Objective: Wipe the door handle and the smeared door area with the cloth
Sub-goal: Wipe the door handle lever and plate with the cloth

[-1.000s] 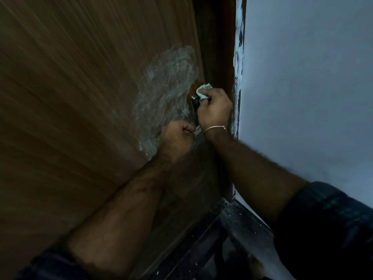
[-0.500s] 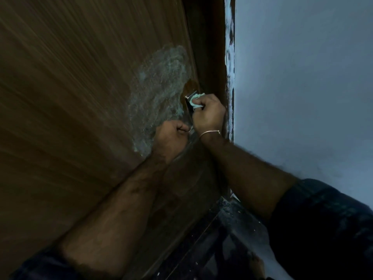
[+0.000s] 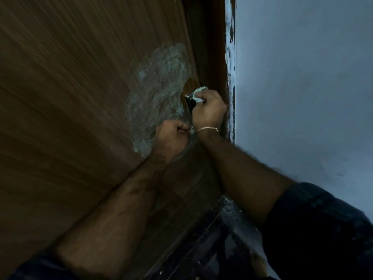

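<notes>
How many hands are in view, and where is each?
2. The right hand grips the cloth at the door handle; the left hand is fisted just below, beside the smeared patch.

Around the door handle (image 3: 189,99): the door frame (image 3: 210,57) and wall (image 3: 302,77) crowd its right; both hands (right hand (image 3: 209,110), left hand (image 3: 171,138)) block below; the smeared area (image 3: 159,87) leftward lies open.

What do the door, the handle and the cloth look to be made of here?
Door: wood or wood-look laminate, brown, matte, with fine straight grain lines. Door handle: apparently metal, since its small exposed part shines. Cloth: soft pale fabric, crumpled in the right hand; the weave is too small to tell.
</notes>
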The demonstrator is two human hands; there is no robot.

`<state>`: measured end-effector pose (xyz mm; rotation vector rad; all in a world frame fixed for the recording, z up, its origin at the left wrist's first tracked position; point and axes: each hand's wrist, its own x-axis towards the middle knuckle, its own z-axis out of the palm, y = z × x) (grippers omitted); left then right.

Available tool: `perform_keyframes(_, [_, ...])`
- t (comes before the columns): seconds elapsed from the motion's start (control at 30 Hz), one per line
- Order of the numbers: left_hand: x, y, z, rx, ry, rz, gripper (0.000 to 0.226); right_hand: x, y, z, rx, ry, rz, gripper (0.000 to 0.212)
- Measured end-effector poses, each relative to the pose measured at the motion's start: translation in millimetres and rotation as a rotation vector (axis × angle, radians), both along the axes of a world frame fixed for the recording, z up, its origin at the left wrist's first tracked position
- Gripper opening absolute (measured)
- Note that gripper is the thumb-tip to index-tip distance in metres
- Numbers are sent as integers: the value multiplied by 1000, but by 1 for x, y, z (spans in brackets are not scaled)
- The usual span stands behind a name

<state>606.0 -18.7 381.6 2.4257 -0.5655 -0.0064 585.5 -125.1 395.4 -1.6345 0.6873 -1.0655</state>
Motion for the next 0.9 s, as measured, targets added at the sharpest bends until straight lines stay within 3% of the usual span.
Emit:
perform_keyframes(0.2, [2, 1, -1, -45, -2, -41, 26, -6, -10, -18, -417, 31, 209, 18])
perform_keyframes(0.3, [3, 2, -2, -73, 34, -52, 24, -5, -14, -21, -842, 335, 454, 14])
perform_keyframes(0.37, [3, 4, -3, -75, 56, -52, 20, -6, -22, -19, -975, 498, 546, 19])
perform_keyframes(0.43, [3, 5, -4, -81, 46, -51, 21, -10, -32, -15, -984, 491, 535, 21])
perform_keyframes(0.53, [4, 3, -5, -87, 36, -37, 15, -11, -49, -4, -772, 357, 350, 21])
perform_keyframes(0.6, [5, 2, -4, -84, 42, -32, 13, -9, -41, -4, -719, 386, 326, 20])
perform_keyframes(0.77, [4, 3, -2, -60, 36, -26, 13, -15, -38, -8, -911, 554, 495, 26])
perform_keyframes(0.9, [2, 3, -2, -64, 11, -36, 11, -11, -43, 6, -643, 360, 245, 27])
